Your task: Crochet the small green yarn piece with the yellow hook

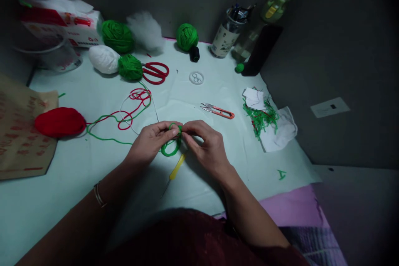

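Observation:
Between my two hands, over the middle of the table, is a small piece of green yarn work (180, 129) with a loop of green yarn hanging under it. My left hand (151, 140) pinches it from the left, thumb on top. The fingertips of my right hand (208, 144) are closed on its right side; the exact grip is partly hidden. Just below lies a crochet hook with a yellow handle (177, 167), touched by neither hand. Green, red and white strands (132, 110) run across the table to the left of my hands.
Orange thread snips (222, 112), red-handled scissors (156, 72) and a small dish of rings (196, 77) lie beyond my hands. A red yarn ball (60, 122) sits left, yarn scraps (263, 116) right. Green yarn balls (187, 36), a pen holder (226, 35) and a bottle (249, 41) stand behind.

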`<state>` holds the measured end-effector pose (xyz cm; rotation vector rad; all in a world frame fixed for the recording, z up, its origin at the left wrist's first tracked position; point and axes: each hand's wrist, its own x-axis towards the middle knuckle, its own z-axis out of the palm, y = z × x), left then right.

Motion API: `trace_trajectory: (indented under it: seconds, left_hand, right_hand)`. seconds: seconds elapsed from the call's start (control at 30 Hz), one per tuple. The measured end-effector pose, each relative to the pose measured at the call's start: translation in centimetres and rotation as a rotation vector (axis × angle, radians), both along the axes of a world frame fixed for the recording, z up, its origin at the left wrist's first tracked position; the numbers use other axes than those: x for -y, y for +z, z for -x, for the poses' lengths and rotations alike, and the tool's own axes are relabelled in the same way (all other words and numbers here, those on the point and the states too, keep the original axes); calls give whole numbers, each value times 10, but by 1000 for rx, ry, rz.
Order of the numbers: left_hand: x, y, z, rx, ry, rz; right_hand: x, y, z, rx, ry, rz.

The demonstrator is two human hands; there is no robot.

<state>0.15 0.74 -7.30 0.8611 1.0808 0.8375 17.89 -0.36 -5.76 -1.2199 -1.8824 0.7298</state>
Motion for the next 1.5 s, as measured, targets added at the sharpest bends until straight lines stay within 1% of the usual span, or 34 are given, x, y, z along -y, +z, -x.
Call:
trace_trajectory:
  seconds: [0.07,0.2,0.27,0.4,0.57,0.7,0.8,0.9,1.03,1.1,1.2,1.37,1.43,1.5]
  left_hand:
    - [1,0,-1,-53,17,-47]
    - [4,0,-4,-140,37,-215]
    - [5,-1,-6,-151,47,-252]
    - [6,-2,-8,-107,71,-225]
    - [5,1,-7,-73,57,-187]
    - [7,3,-7,-47,58,-155]
    - [7,3,-8,-26,70,-134]
    - [6,3,-10,14,109,-106]
    - [5,5,-11,87,156,-55]
    - [4,6,-11,96,167,-51]
    - [4,6,-10,93,173,-70]
    - [3,5,-8,89,169,-81]
    - [3,6,-8,81,176,-90]
    - [3,6,-8,70,182,-104]
  right_hand:
    - [0,0,0,-2,-1,1]
    - [1,0,1,32,-21,17]
    - [1,0,1,50,-29,24]
    - [2,1,2,-6,-51,68]
    - [0,1,4,-136,-61,204]
    - [-1,-1,5,-298,-80,333]
    - [-1,-2,5,-351,-78,386]
    - [-1,-1,6,-267,-86,332]
    - [0,-3,6,-54,-60,110]
    - [0,-4,6,12,-28,35]
    - [0,-3,4,0,-26,35]
    - [-1,2,1,-105,-8,162]
    - [-1,1,0,-129,14,147]
    - [0,-1,0,-85,30,78]
